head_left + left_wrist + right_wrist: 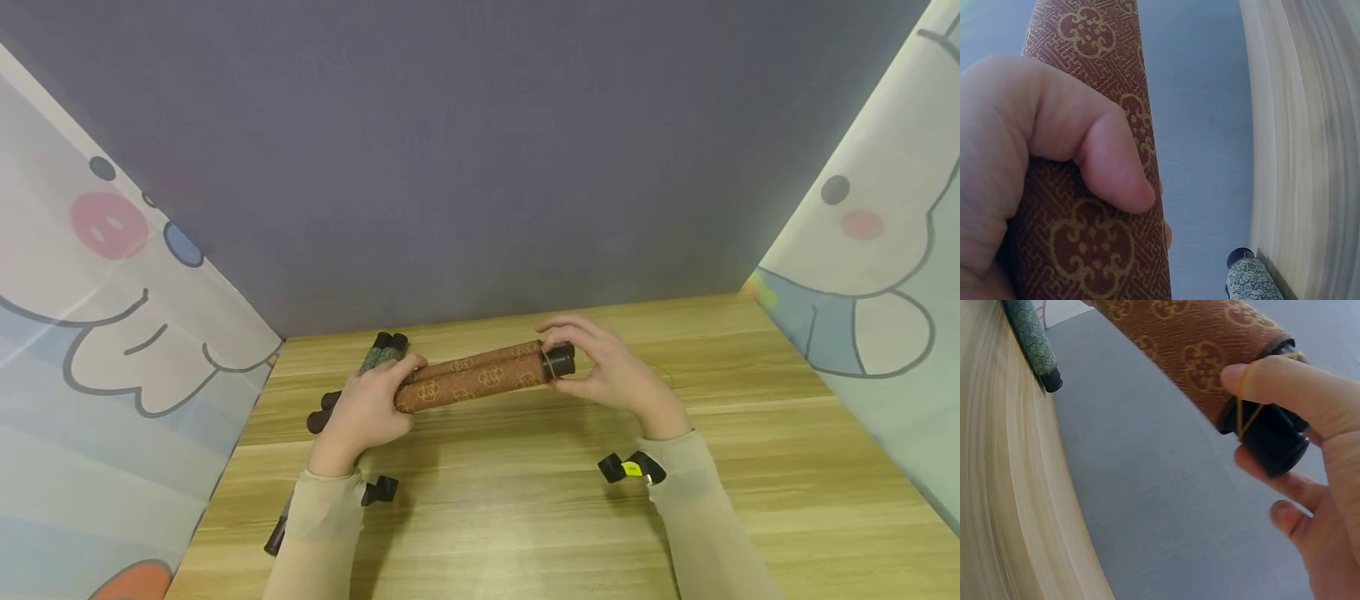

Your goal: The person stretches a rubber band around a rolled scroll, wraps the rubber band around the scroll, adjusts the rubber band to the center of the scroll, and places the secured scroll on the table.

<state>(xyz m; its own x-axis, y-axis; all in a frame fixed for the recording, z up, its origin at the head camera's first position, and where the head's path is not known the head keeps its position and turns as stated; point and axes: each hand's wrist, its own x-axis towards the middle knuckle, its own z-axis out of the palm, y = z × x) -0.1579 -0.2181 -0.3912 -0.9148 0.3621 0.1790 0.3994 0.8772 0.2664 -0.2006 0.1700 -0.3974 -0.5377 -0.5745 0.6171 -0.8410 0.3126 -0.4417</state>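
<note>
Brown scroll, head view: the brown scroll (472, 377) is held up over the desk (487, 517), slightly tilted, its dark knobs (561, 360) at the right end.
Left hand, head view: the left hand (371, 408) grips the other end; holding it firmly there should stop the roll from twisting or loosening.
Right hand, head view: the right hand (618, 375) pinches the knob end.
Green rolls, head view: green rolls (371, 358) lie on the desk by the left hand; only this view places them against both hands.
Brocade, left wrist view: gold flowers show up close, with a digit bent across the cloth and a fingertip just past the far edge, a wrap the head view hides.
Yellow band, right wrist view: a thin yellow band (1239, 415) crosses a digit and the knobs, far clearer than from above; whether it is going on or off, I cannot tell.
Band handling, right wrist view: better to ease it evenly round both knobs, fingertips close, so it neither snaps nor snags the cloth edge.
</note>
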